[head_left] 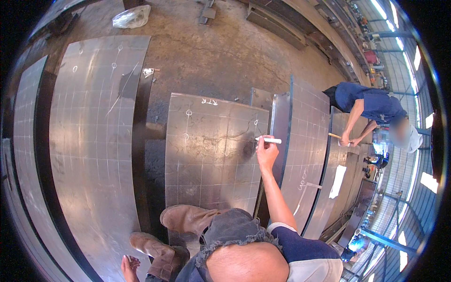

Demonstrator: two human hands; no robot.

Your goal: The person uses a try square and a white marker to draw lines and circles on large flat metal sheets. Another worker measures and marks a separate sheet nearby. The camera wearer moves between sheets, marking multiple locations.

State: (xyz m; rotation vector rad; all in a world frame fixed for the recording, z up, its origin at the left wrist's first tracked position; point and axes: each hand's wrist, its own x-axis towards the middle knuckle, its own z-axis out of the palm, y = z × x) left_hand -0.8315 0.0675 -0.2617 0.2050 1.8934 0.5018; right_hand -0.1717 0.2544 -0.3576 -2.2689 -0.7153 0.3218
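Right hand (pixel 267 152) pinches white marker (pixel 273 140), tip by middle steel plate (pixel 211 178), near its right edge; long reach could waver, skewing a stroke. Left hand (pixel 130 266) low, fingers curled; can't tell if holding anything. Boots (pixel 185 218) straddle a gap: smooth steel might let one slip, smearing grid lines (pixel 202 155).

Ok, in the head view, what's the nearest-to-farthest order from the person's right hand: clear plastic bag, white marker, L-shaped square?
1. White marker: in the right hand.
2. L-shaped square: to its right, on a plate.
3. Clear plastic bag: upper left, on the floor.
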